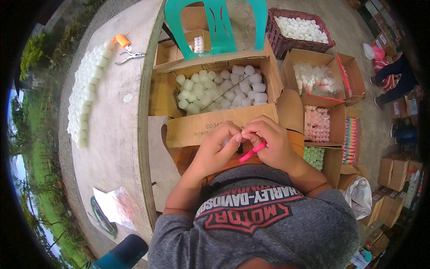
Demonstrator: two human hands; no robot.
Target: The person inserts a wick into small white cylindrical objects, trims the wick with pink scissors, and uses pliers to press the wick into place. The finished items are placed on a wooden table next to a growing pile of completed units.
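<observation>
My left hand (pixel 219 147) and my right hand (pixel 268 141) meet in front of my lap, with thumbs and fingertips pinched together. A small pair of pink-handled scissors (pixel 252 152) hangs at my right hand, its handle against the fingers. Something pale shows partly inside my left hand, too covered to name. Just beyond my hands stands an open cardboard box (pixel 219 123) holding many white, rounded, cylinder-shaped pieces (pixel 197 92). A thin dark rod (pixel 224 93) lies slantwise across these pieces.
On the table (pixel 116 148) at left lie rows of white cylinders (pixel 89 85), orange-handled pliers (pixel 131 55) and a plastic bag (pixel 118 206). A green chair (pixel 219 31) stands beyond the box. At right are a dark red crate (pixel 273 38), boxes of coloured pieces (pixel 317 123) and another person's legs (pixel 394 78).
</observation>
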